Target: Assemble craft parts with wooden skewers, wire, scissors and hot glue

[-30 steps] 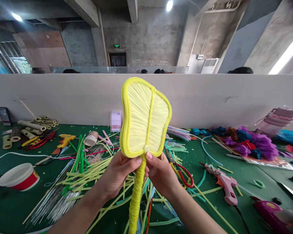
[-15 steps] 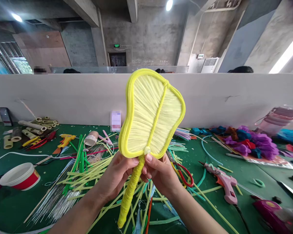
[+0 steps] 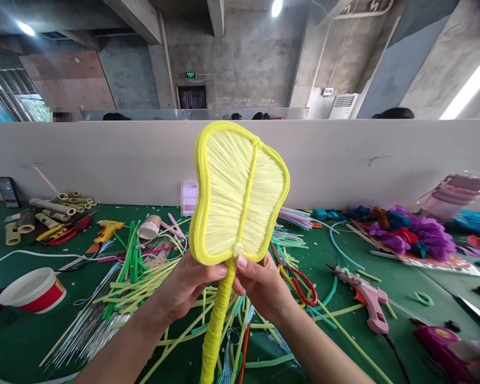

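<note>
A yellow hand fan [image 3: 228,197] is held up before me, tilted a little to the left. Its pale threaded face has a thick yellow rim, a central rib and a small whitish bead at the base. My left hand [image 3: 194,282] pinches the top of the wrapped handle from the left, thumb in front. From the right, my right hand [image 3: 262,280] grips the same spot, its thumb just below the bead. Fingers behind the fan are partly hidden. The handle's lower end runs out of the picture.
Yellow-green pipe cleaners [image 3: 152,285] and metal wires [image 3: 86,320] cover the green table. Red-handled scissors [image 3: 302,285] lie beside my right hand. A pink glue gun [image 3: 368,301], a paper cup [image 3: 34,290], a yellow glue gun [image 3: 109,230] and purple petals [image 3: 428,237] lie around.
The fan has shifted left and slightly down, and its handle now stands more upright and reaches past the lower edge. Both hands keep their hold on it.
</note>
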Demonstrator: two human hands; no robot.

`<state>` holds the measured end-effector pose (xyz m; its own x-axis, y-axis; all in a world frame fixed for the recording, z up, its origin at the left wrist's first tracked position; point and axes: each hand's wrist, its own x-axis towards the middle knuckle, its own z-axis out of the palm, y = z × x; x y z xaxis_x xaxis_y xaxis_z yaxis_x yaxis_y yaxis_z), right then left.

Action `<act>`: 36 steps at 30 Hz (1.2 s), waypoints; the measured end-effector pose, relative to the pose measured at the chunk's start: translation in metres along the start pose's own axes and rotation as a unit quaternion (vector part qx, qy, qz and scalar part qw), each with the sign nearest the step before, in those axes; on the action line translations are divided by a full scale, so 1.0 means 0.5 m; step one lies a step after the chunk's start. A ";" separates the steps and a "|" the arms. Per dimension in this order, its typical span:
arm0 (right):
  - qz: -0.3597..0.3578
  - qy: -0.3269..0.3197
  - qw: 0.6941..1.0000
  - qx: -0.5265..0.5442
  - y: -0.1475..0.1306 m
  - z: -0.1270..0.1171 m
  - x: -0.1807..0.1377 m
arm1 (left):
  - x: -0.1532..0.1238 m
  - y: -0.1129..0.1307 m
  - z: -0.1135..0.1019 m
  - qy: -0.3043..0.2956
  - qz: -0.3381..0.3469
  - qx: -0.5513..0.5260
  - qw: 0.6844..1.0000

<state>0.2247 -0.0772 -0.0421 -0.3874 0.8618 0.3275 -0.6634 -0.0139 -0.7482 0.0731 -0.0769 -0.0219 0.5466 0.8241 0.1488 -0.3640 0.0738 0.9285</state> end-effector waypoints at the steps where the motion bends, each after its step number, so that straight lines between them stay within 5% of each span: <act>1: 0.000 0.001 1.000 -0.001 0.000 0.000 0.001 | 0.000 0.001 0.001 0.002 0.005 0.004 1.000; 7: -0.011 0.030 0.999 -0.002 0.004 0.008 0.000 | -0.005 0.004 0.016 0.044 0.034 0.020 0.998; 14: 0.002 0.056 0.998 -0.024 0.003 0.016 -0.001 | -0.010 -0.004 0.018 0.087 -0.015 -0.035 0.995; 22: 0.008 0.069 0.997 0.015 -0.015 -0.004 0.009 | 0.005 -0.002 0.005 0.008 -0.027 -0.018 0.999; 36: 0.028 0.146 0.988 -0.052 0.020 -0.024 0.030 | 0.031 -0.036 -0.034 0.175 0.012 -0.070 0.982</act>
<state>0.2201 -0.0584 -0.0519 -0.2104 0.9708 0.1156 -0.5709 -0.0260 -0.8206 0.0754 -0.0558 -0.0418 0.2528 0.9673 0.0223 -0.4875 0.1075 0.8665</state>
